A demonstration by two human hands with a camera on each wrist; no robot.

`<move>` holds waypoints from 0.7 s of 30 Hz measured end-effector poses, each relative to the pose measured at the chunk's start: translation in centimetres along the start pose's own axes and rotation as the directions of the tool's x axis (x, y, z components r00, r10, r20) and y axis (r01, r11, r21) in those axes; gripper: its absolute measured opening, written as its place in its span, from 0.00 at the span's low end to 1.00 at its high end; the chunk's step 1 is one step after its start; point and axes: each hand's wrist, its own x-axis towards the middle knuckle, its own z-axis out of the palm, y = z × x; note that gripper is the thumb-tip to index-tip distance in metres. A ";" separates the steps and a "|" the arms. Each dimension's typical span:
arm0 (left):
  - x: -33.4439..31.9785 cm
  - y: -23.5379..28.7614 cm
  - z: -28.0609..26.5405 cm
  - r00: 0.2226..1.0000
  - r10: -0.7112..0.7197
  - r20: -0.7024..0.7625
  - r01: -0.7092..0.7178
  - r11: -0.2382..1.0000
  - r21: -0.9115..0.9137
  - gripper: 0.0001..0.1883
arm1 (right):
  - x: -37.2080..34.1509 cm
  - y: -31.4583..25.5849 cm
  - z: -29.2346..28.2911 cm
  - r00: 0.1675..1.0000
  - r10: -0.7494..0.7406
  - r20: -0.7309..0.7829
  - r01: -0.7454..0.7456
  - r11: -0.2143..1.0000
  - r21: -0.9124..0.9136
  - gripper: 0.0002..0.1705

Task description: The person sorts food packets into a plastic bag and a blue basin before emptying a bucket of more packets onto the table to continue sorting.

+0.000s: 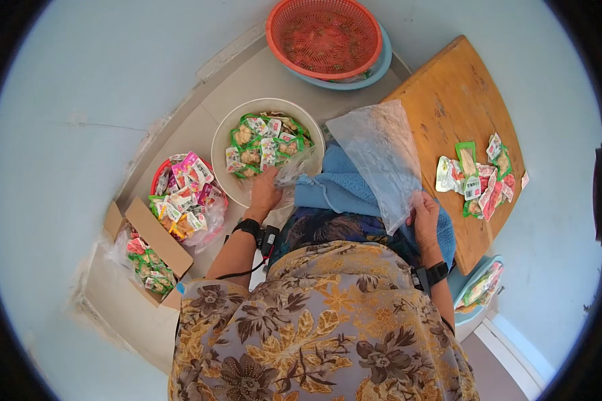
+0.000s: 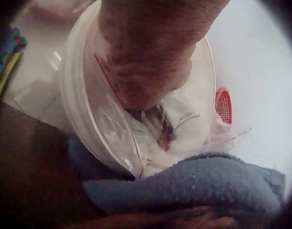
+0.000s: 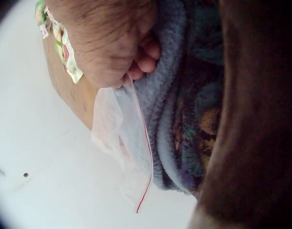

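Note:
My left hand [image 1: 266, 190] is at the near rim of a cream basin [image 1: 215, 150], its fingers at a crumpled clear zip bag [image 2: 110, 126]. In the left wrist view its fingertips are mostly hidden, with a small dark and red piece [image 2: 165, 136] just below them. Green-edged snack packets [image 1: 267, 150] lie in the basin. My right hand [image 1: 425, 217] pinches the edge of a larger clear zip bag [image 1: 378, 157], which spreads over the blue fleece cloth [image 1: 344, 177] on the lap. In the right wrist view a red zip line runs along that bag [image 3: 122, 138].
Several loose packets [image 1: 471, 180] lie on the wooden table [image 1: 441, 107] to the right. On the left are a red basin of packets [image 1: 187, 194] and a cardboard box [image 1: 157, 234]. An orange basket [image 1: 274, 40] sits in a blue basin [image 1: 381, 63] ahead. Another packet-filled basin [image 1: 463, 284] is below the table.

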 end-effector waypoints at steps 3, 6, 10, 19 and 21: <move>0.1 -1.9 0.7 0.993 0.043 -0.107 -0.049 0.997 -0.056 0.26 | 0.1 0.1 -0.1 1.000 0.011 -0.001 -0.011 1.000 0.008 0.21; 0.8 -1.6 -0.6 0.999 -0.044 -0.027 0.044 0.999 -0.029 0.29 | 0.0 0.0 -0.1 1.000 -0.004 0.008 0.003 1.000 0.016 0.20; 0.9 -1.1 -2.8 0.984 -0.004 -0.178 -0.020 0.991 -0.131 0.25 | 0.0 0.2 -0.4 1.000 -0.004 0.018 0.004 1.000 0.017 0.20; 1.7 4.4 -12.2 0.933 -0.224 -0.282 0.056 0.863 -0.502 0.24 | 0.1 0.4 -0.6 1.000 0.011 0.012 -0.011 0.999 0.038 0.20; 2.6 5.9 -13.2 0.905 -0.240 -0.351 0.021 0.849 -0.528 0.23 | 0.1 0.5 -0.8 0.998 0.033 0.046 -0.038 0.994 0.106 0.19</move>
